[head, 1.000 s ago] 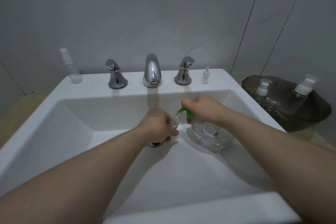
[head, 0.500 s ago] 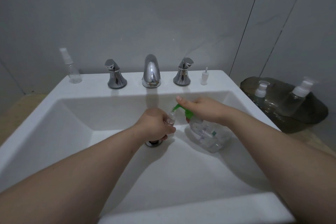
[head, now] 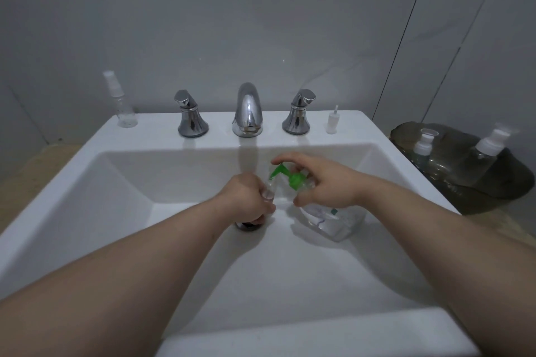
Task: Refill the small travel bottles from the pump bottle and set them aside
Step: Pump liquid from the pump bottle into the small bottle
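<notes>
Working over the sink suits this step, since any drip lands in the basin, so do the pumping where you are. The pump bottle sits in the basin just right of the drain and looks tilted rather than square on its base; steady it before you press, or the push may skid it on the smooth porcelain. Your right hand is spread loosely above the green pump head, forefinger stretched out over the spout, thumb low by the bottle's shoulder, gripping nothing; whether it touches the head I cannot tell. Lay your fingers flat on the head and press straight down, slowly. Your left hand is wrapped round the small travel bottle, holding it above the drain with its neck up beside the spout. Line the narrow mouth directly under the spout's tip, because the opening is small and the stream could easily miss. Pump in short strokes and watch the level through the clear wall, stopping short of the neck so the cap goes on without overflow.
</notes>
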{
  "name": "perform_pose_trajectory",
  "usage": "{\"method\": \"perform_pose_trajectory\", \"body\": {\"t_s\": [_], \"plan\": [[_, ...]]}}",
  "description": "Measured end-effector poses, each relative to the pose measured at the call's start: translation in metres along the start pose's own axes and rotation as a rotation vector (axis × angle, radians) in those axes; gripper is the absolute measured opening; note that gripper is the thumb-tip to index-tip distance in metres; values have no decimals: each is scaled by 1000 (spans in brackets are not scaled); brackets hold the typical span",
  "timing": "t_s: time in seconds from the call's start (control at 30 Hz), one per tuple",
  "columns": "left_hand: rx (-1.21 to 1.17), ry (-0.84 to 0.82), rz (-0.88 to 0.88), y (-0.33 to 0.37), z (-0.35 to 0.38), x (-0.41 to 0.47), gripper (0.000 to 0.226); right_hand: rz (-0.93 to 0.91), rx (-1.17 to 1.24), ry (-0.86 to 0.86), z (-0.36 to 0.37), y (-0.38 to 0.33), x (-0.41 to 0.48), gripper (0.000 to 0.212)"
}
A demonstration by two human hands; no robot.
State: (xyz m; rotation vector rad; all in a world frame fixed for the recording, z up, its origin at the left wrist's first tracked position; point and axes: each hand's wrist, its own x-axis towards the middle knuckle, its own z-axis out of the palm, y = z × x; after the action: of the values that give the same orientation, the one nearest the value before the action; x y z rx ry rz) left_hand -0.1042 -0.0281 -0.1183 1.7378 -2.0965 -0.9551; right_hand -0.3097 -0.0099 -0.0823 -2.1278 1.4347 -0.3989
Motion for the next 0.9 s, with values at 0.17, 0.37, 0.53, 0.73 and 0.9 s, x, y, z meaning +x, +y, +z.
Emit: {"method": "perform_pose_trajectory", "body": {"t_s": [0.17,0.37,0.53,0.73,0.9], "plan": [[-6,-26,10,-5,1,1,15,-57,-71,67,10,6,6,86],[-48,-2,2,-8,3,2,17,-69,-155,50,10,1,7,76],[-53,8,5,-7,3,1,21,-54,-201,24,10,-4,2,90],[-67,7,28,-7,4,1,19,-25,-168,52,11,-5,5,87],[-62,10,31,-8,4,2,18,-15,-133,62,11,-7,4,81]]}}
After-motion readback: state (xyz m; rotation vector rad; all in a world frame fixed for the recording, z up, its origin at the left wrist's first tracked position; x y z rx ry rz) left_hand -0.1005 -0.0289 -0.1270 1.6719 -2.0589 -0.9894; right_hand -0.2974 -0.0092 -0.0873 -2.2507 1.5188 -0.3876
